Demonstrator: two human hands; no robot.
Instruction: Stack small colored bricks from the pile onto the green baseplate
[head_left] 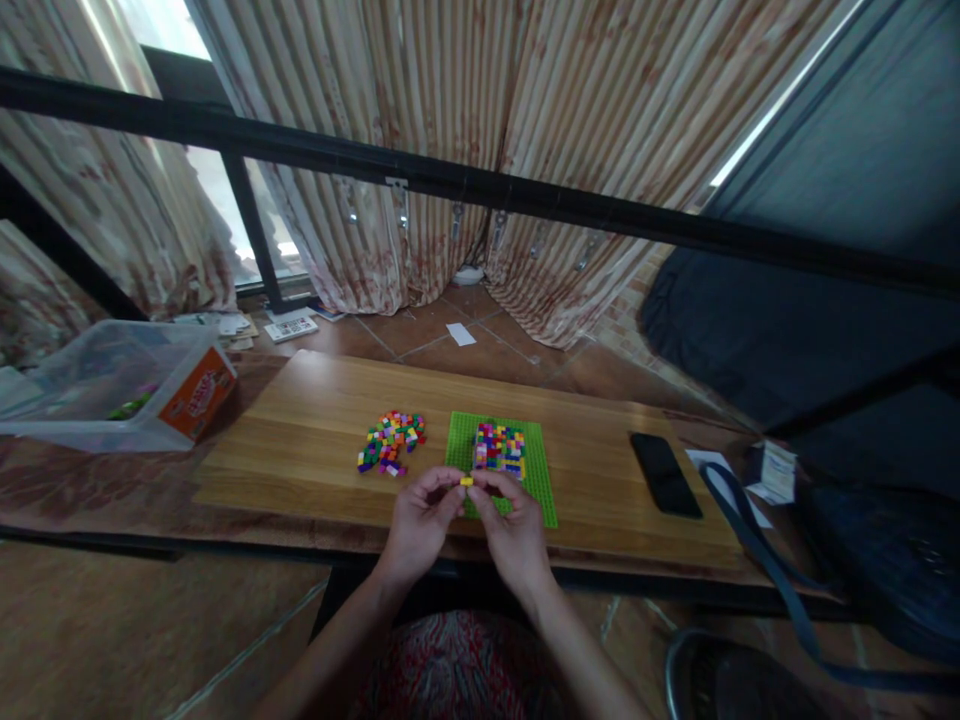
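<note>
My left hand [420,525] and my right hand [514,530] meet above the near edge of a green baseplate [538,470]. Both pinch one small yellow brick [466,482] between their fingertips. The baseplate lies on a wooden board [315,430] and carries a patch of small multicoloured bricks [499,448] near its middle. A loose pile of small coloured bricks [390,441] lies on the board just left of the baseplate.
A black phone [665,473] lies on the board at the right. A clear plastic bin [112,385] with an orange label stands at the far left. Papers lie at the right edge by a blue strap [757,540]. Curtains and a black rail stand behind.
</note>
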